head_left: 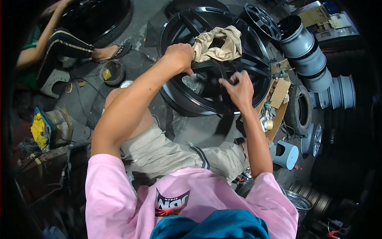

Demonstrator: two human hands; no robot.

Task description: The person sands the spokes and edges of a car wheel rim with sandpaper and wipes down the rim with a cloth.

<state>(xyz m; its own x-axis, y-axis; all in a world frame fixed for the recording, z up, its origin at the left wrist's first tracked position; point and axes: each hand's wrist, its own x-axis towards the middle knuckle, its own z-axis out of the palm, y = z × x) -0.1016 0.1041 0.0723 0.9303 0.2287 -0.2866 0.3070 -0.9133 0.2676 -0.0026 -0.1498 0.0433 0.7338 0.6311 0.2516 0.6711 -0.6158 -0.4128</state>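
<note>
A black spoked wheel rim point(205, 104) lies flat before me. A crumpled beige cloth point(219, 51) rests on its hub and upper spokes. My left hand point(181, 57) is at the cloth's left edge, over the rim's left spokes, its thumb pointing down; most of its fingers are hidden from view. Over the lower right spokes is my right hand point(240, 88), with its fingers bent and thumb and fingertips near each other. Whether anything small is between them is too blurred to tell.
Another person's leg and sandaled foot point(107, 53) are at the upper left, near a dark bucket point(112, 73). Silver rims point(308, 55) stack at the right. A cardboard box point(279, 93), a tire point(299, 109) and a light-blue stool point(287, 154) stand nearer.
</note>
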